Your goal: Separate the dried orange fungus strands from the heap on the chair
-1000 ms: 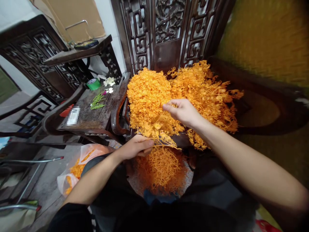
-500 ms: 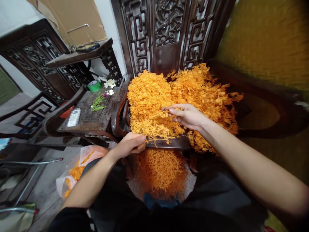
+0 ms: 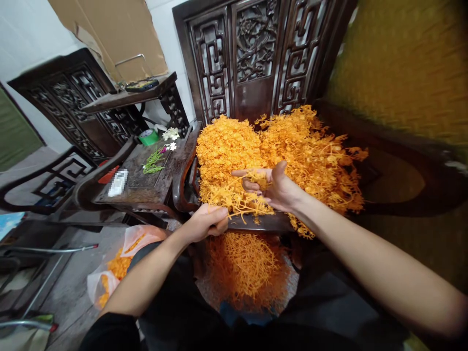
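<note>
My left hand (image 3: 208, 223) is closed around the stems of a small bunch of orange plastic flower sprigs (image 3: 237, 201), whose branching ends point right. My right hand (image 3: 276, 187) is palm up to the right of the bunch, index finger stretched out and thumb raised apart. Some orange florets (image 3: 258, 178) show across its fingers; whether they rest on them is hard to make out. Behind both hands a big heap of orange sprigs (image 3: 230, 146) covers a dark wooden chair seat. Below, between my knees, bare orange stems (image 3: 248, 263) fill a container with a silvery lining.
A carved chair back (image 3: 256, 92) rises behind the heap. At left, a wooden side table (image 3: 146, 183) carries green tape (image 3: 148, 138), green stems and white flowers. A plastic bag (image 3: 126, 253) with orange pieces lies on the floor near metal tubing (image 3: 69, 250).
My right hand has turned from palm down to palm up, its thumb now lifted, with orange florets across its fingers. My left hand keeps its hold on the sprigs. The view has tilted slightly upward.
</note>
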A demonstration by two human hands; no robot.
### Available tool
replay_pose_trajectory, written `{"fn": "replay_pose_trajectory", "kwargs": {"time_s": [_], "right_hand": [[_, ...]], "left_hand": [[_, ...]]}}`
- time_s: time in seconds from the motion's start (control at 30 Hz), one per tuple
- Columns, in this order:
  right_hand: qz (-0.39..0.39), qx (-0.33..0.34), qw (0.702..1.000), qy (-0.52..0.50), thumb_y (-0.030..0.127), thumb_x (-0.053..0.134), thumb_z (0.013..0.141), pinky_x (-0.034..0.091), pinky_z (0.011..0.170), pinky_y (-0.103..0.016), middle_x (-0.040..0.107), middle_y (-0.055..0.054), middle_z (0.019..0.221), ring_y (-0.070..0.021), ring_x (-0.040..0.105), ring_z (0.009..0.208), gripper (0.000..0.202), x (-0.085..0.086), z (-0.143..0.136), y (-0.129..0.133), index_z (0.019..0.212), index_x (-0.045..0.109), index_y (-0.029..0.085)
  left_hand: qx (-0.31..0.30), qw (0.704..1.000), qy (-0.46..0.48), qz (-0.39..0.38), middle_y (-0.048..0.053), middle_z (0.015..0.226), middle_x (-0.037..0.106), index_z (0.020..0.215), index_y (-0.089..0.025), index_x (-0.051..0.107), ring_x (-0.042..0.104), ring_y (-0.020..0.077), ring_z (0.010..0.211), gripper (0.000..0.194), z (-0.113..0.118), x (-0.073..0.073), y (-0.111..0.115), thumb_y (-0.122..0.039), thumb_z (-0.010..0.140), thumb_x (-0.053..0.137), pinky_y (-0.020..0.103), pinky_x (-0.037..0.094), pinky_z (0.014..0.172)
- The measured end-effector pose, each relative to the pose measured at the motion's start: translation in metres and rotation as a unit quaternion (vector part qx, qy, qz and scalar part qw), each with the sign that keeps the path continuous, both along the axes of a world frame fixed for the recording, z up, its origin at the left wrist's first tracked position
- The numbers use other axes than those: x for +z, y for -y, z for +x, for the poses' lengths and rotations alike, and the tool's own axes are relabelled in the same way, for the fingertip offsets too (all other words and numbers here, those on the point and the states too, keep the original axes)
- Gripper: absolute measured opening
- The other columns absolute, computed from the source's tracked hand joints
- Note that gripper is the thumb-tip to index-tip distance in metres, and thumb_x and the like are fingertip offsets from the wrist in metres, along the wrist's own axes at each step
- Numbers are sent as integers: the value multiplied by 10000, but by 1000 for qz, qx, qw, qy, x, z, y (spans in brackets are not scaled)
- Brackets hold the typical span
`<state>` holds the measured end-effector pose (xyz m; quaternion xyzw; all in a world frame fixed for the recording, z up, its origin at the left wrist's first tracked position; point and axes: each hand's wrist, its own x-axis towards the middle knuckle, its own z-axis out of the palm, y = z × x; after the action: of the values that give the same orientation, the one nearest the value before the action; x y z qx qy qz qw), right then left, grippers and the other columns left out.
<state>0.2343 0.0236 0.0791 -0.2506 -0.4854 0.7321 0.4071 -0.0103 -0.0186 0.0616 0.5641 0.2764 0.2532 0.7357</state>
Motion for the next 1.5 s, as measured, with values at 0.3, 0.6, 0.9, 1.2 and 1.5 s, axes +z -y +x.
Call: {"fn": "replay_pose_trajectory", "kwargs": {"time_s": [0.3, 0.6, 0.9, 1.2, 1.5], "right_hand": [[32, -59, 998, -15, 711, 734, 801, 136, 469, -232, 361, 31, 688, -105, 313, 593, 528, 4, -5, 3, 961, 620, 221], [-81, -264, 959, -65, 542, 785, 831, 196, 420, -176, 321, 79, 585, -68, 297, 495, 567, 1, -27, -9, 757, 317, 230], [-141, -411, 899, 43, 243, 539, 1003, 317, 408, -187, 529, 15, 625, -88, 481, 489, 207, -7, 67, -59, 819, 446, 236], [-72, -263, 959, 77, 281, 835, 773, 334, 425, -209, 549, -1, 762, -104, 488, 600, 306, -12, 42, -20, 1058, 731, 250], [-2, -223, 954, 198, 621, 723, 864, 198, 415, -240, 496, -7, 624, -80, 377, 492, 441, -11, 29, -4, 854, 714, 181]], "left_hand": [[5, 1000, 24, -3, -84, 416, 292, 591, -185, 440, 235, 64, 414, 542, 2, -1, 1, -543, 980, 559, 263, 184, 481], [-69, 997, -13, 18, -75, 475, 335, 600, -193, 403, 256, 58, 437, 580, 24, 8, 3, -608, 990, 512, 265, 173, 481], [-137, 990, -40, 18, -64, 502, 350, 606, -183, 436, 278, 60, 442, 577, 9, 15, 8, -595, 1005, 500, 266, 186, 479], [31, 986, -122, 110, -58, 518, 365, 610, -179, 437, 292, 72, 496, 601, 2, 4, -14, -594, 1043, 395, 264, 225, 533], [34, 985, -111, 125, -51, 497, 358, 572, -186, 416, 287, 82, 498, 622, 8, 4, -22, -582, 1052, 384, 278, 218, 541]]}}
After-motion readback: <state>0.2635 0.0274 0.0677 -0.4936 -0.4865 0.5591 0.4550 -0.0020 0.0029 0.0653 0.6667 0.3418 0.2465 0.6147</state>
